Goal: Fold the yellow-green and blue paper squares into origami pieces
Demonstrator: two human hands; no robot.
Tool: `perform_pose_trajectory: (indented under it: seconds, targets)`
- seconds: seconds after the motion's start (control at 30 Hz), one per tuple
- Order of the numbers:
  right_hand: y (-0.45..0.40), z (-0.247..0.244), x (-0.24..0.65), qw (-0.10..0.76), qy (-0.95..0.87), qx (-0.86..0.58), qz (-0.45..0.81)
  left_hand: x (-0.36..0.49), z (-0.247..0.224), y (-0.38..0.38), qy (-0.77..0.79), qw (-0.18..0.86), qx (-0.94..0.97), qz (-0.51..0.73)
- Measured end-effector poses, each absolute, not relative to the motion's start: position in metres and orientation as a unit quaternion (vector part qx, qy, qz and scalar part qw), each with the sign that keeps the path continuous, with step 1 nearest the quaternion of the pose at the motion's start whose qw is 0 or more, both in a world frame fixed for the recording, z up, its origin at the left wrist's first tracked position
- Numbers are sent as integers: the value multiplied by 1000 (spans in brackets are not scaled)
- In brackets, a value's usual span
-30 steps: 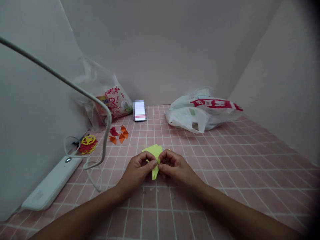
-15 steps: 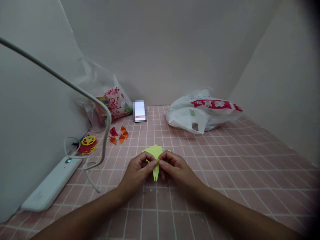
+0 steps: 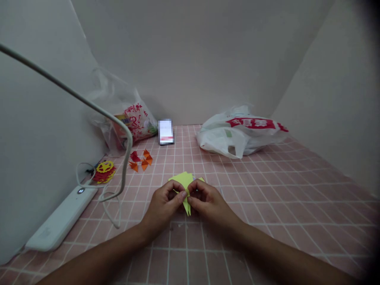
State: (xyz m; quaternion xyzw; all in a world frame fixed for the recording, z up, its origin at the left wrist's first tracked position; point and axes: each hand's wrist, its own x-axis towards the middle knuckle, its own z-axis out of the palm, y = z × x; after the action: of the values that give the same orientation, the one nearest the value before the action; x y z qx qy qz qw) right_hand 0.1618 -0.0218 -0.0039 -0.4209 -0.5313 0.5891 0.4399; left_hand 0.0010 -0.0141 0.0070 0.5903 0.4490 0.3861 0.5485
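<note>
Between my two hands is a piece of folded yellow paper (image 3: 187,206), its two narrow points directed toward me. My left hand (image 3: 166,202) pinches it from the left with thumb and forefinger. From the right, my right hand (image 3: 209,200) pinches the same folded paper, thumb close to the left thumb. Just beyond the fingertips lies more flat yellow paper (image 3: 182,178); whether it is joined to the folded part I cannot tell. A small yellow bit shows behind the right knuckles.
Small orange folded papers (image 3: 145,162) and a red one (image 3: 135,156) lie left of centre. Red and yellow cut-outs (image 3: 105,170) sit near a white power bank-like device (image 3: 61,219) with a cable (image 3: 127,158) arching overhead. Plastic bags (image 3: 237,132) and a phone (image 3: 166,132) stand behind.
The lower points of the folded yellow paper have swung slightly right. My right thumb has shifted a little lower, while the left hand stays nearly still.
</note>
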Motion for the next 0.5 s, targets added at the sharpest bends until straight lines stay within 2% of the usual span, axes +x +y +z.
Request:
perform_pose_trajectory:
  seconds: [0.17, 0.5]
  targets:
    - [-24, -2, 161, 444, -548, -417, 573, 0, 8, -14, 457, 511, 613, 392]
    - [-26, -1, 161, 431, -557, -441, 556, 1, 10, -14, 461, 512, 609, 392]
